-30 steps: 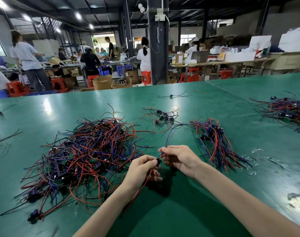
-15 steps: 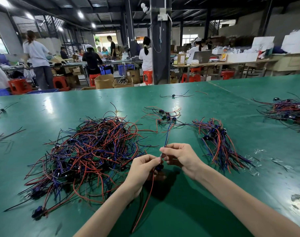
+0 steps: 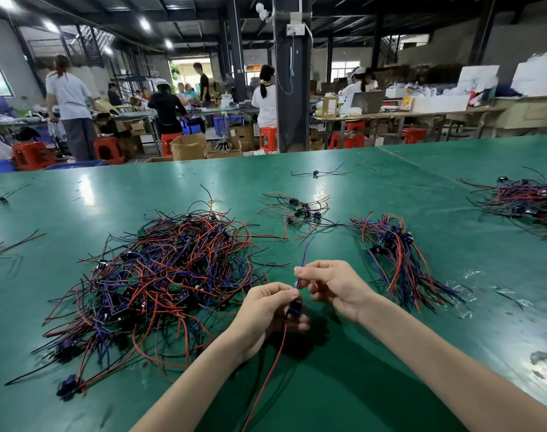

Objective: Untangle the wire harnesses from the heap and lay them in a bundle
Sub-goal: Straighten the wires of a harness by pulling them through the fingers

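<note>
One green table [image 3: 390, 385] is seen filling the foreground. The heap [image 3: 160, 275] of red, blue and black wire harnesses is spread left of centre, tangled, with small connectors mixed among the strands. A second pile [image 3: 528, 204] is seen at the far right edge. The bundle [image 3: 397, 257] is laid right of centre, connectors grouped at its far end, wires fanned toward the near edge. A small cluster [image 3: 300, 210] of harnesses is scattered further back, between heap and bundle. One harness [image 3: 295, 307] is held clear of the heap, over the table between heap and bundle. Its dark connector is gripped by the curled fingers of the left hand [image 3: 266, 313]. Its blue wire [image 3: 304, 254] is pinched between thumb and forefinger of the right hand [image 3: 334, 285] and sticks up past them. Its red wire [image 3: 266, 378] is trailed toward the near edge.
</note>
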